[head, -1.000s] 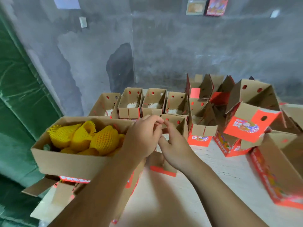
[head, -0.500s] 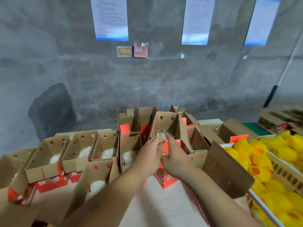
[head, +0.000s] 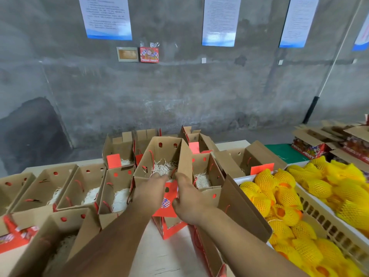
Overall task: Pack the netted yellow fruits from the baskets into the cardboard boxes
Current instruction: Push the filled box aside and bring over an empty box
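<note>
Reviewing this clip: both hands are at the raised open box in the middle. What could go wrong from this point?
1. The raised box sits above its neighbours, both hands at its near edge; it could tip and spill its straw padding.
2. Open boxes crowd round it; a loose flap may catch a forearm.
3. The netted fruits are heaped to the basket rim; a knock could roll some out.

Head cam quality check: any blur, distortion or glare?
Head view: wide-angle bend bows the white rod at right; netted yellow fruits at the right edge smear, the open cardboard box stays sharp; light is soft and even, no glare; wall notices unreadable.
</note>
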Tool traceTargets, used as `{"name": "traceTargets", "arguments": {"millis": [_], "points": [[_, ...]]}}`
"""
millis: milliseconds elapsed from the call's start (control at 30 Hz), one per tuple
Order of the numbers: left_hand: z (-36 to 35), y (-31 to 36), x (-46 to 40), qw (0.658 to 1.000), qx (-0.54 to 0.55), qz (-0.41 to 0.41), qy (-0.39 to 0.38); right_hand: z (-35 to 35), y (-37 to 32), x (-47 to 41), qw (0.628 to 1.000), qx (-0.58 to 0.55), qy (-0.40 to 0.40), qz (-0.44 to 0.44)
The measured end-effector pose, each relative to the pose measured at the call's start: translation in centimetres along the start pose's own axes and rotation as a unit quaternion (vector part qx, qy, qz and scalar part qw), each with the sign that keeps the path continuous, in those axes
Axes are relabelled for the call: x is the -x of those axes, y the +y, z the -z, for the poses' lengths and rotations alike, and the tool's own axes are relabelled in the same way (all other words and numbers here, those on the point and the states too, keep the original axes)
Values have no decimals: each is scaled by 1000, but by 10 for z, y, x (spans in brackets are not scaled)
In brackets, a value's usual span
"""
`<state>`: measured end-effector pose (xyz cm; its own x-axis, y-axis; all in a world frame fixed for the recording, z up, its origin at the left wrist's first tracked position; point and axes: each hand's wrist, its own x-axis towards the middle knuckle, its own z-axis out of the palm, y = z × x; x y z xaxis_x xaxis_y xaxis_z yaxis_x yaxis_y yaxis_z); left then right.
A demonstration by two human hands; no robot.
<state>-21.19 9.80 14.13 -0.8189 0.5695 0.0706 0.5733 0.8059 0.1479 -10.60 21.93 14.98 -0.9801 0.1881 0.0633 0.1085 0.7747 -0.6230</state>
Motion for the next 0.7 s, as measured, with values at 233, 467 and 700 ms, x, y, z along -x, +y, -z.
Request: {"name": "traceTargets", "arguments": {"millis": [233,467,700], "points": [[1,42,46,986,96,10,139,5,9,2,996,28,86,11],[38,50,139,948,262,-130,126,24,5,39,965,-27,213,150],[66,-43,225,981,81,-97,146,25,5,90,932,-181,227,216]]}}
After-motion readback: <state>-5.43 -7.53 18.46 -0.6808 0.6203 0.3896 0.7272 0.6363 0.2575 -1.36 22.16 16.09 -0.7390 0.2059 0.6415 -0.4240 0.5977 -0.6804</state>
